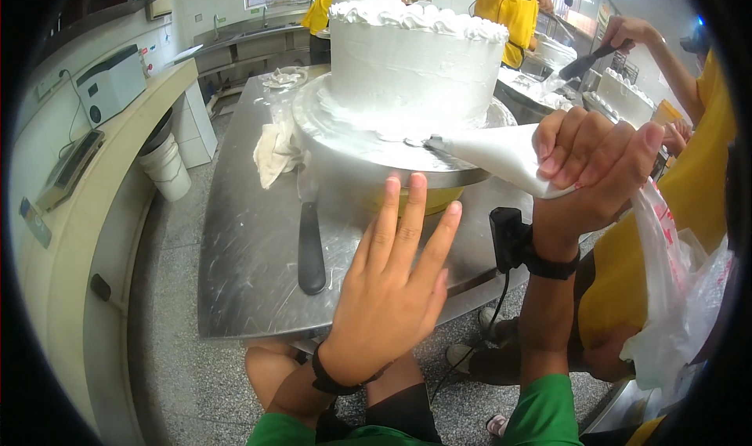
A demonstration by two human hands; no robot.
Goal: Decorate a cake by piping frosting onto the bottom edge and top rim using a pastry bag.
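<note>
A tall round cake [415, 70] coated in white cream, with piped swirls round its top edge, stands on a metal cake turntable [329, 137]. My right hand [587, 152] is wrapped round a white piping bag [497, 150]. The bag's metal tip points left at the foot of the cake, where a little piped cream [395, 135] shows. My left hand [395, 281] has its fingers stretched out, fingertips at the turntable's near rim. Left of that hand, a palette knife [311, 250] with a black handle lies on the steel table [243, 266].
A crumpled cream-smeared cloth [276, 155] lies left of the turntable. At right, a co-worker's hand [630, 32] holds a dark-handled tool over other cakes. A clear plastic bag [677, 289] hangs at right. A counter [102, 187] and white bucket [166, 170] stand at left.
</note>
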